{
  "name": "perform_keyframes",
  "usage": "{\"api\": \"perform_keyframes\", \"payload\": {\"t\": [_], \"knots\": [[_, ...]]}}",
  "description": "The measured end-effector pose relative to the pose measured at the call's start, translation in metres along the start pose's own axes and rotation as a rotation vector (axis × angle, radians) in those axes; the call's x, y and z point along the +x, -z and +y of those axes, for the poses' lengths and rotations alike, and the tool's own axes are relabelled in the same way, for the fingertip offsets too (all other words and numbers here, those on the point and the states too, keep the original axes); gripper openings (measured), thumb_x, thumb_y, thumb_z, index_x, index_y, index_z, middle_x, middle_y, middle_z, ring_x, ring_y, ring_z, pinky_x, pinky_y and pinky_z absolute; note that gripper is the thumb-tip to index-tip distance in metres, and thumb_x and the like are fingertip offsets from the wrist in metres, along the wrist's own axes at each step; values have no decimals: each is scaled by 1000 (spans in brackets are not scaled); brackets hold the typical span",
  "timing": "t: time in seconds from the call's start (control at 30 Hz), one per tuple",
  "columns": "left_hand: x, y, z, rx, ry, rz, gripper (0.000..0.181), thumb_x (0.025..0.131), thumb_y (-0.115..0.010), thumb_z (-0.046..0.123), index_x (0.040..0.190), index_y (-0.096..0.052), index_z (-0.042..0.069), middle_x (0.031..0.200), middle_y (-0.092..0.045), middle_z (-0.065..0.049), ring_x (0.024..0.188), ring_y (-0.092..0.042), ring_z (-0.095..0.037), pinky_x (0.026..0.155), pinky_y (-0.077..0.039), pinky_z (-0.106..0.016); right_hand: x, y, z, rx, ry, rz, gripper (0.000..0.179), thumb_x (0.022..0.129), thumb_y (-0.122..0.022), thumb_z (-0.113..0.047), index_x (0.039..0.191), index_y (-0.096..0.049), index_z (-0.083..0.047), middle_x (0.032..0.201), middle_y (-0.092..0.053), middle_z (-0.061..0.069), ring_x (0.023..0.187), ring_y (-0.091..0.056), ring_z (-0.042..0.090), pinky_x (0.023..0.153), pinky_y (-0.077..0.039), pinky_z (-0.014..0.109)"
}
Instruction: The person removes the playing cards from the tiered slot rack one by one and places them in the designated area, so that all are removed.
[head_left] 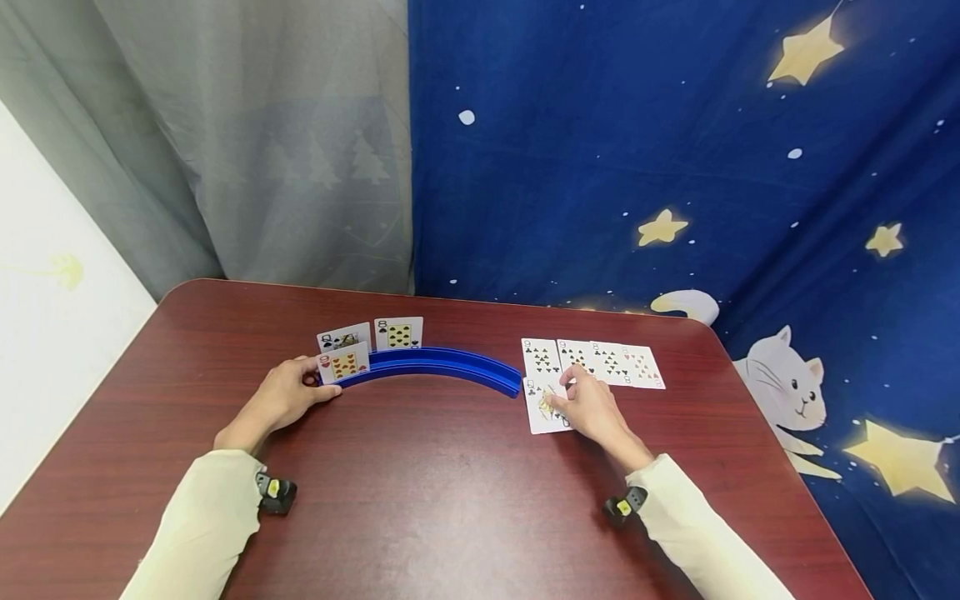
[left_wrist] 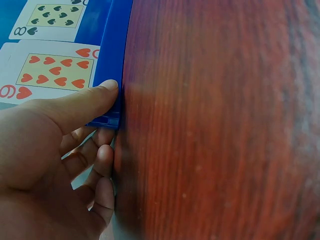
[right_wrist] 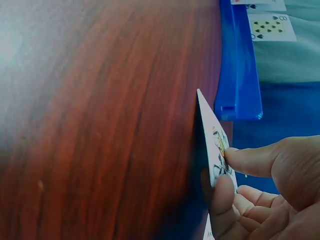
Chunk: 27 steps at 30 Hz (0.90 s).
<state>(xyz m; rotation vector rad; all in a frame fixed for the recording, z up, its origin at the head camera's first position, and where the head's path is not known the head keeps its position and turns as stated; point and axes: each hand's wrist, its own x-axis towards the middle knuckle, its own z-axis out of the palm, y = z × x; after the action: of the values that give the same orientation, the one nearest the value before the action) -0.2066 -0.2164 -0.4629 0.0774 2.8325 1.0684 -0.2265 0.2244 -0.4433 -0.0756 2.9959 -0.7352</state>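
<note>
My left hand (head_left: 287, 392) grips the left end of a curved blue card holder (head_left: 450, 362), thumb along its front edge in the left wrist view. Upright in the holder stand a nine of hearts (left_wrist: 57, 70), a black queen (head_left: 333, 340) partly hidden behind it, and an eight of spades (head_left: 399, 333). Beyond the holder's right end, my right hand (head_left: 594, 408) pinches a queen of clubs (head_left: 537, 410), thumb on its face and fingers behind. The right wrist view shows this card (right_wrist: 209, 130) tilted, nearly edge-on.
Several face-up cards overlap in a row behind my right hand, from a black nine (head_left: 540, 354) to a red card (head_left: 641, 367) at the right. The brown table (head_left: 420, 500) ends at a grey curtain (head_left: 300, 167) and a blue star-patterned curtain (head_left: 562, 167).
</note>
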Motion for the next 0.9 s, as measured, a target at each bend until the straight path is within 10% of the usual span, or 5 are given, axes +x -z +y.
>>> {"api": "perform_keyframes", "payload": {"t": [0.53, 0.9], "knots": [[0, 1, 1, -5, 3, -2, 51, 92, -71, 24, 127, -57, -10, 112, -61, -26, 97, -57, -35, 86, -46, -51, -3, -4, -7, -368, 69, -37, 42, 88, -73, -40, 113, -56, -12, 68, -60, 10, 58, -55, 27, 49, -41, 42], [0, 1, 1, -2, -9, 2, 51, 92, -71, 24, 127, -57, -11, 112, -61, -26, 97, -57, -35, 86, -46, -51, -3, -4, -8, -402, 69, -43, 39, 89, -73, -41, 106, -56, -11, 63, -55, 7, 55, -52, 26, 48, -39, 40]]}}
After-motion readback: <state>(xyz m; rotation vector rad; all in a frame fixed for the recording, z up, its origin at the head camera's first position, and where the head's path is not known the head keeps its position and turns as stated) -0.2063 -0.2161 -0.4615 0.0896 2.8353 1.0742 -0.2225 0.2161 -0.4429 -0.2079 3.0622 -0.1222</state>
